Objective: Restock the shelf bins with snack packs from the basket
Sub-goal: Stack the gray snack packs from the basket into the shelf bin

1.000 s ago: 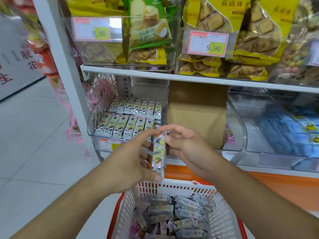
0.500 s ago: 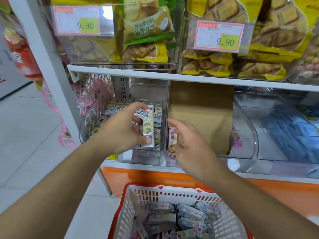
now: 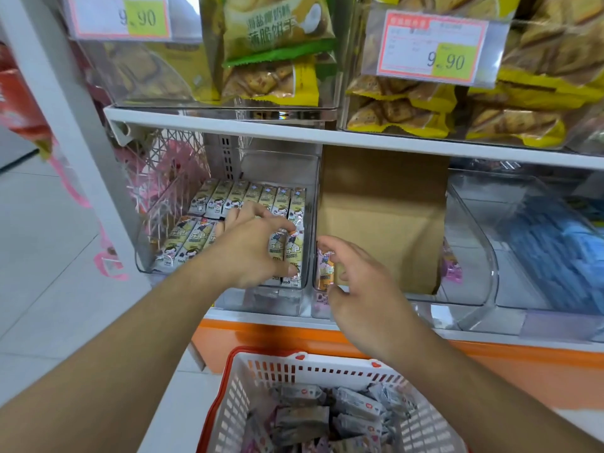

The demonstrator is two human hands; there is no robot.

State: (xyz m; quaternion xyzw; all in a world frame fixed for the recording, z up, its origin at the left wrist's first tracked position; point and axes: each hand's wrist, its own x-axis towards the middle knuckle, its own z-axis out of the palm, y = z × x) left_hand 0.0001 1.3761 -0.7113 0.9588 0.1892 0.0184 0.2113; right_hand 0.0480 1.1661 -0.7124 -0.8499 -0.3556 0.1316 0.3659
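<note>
L hand [image 3: 253,253] is pinching a snack pack [image 3: 292,256] into the clear bin [image 3: 228,299], front row. R hand [image 3: 359,282] is hovering, fingers loose, holding nothing. Pack's looking light, crinkly, prob slippery; grip mid-sides.

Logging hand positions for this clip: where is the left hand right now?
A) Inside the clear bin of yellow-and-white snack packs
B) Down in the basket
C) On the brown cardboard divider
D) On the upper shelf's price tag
A: the left hand reaches over the front wall of the clear bin, its fingers on the front row of snack packs, well above the basket.
</note>
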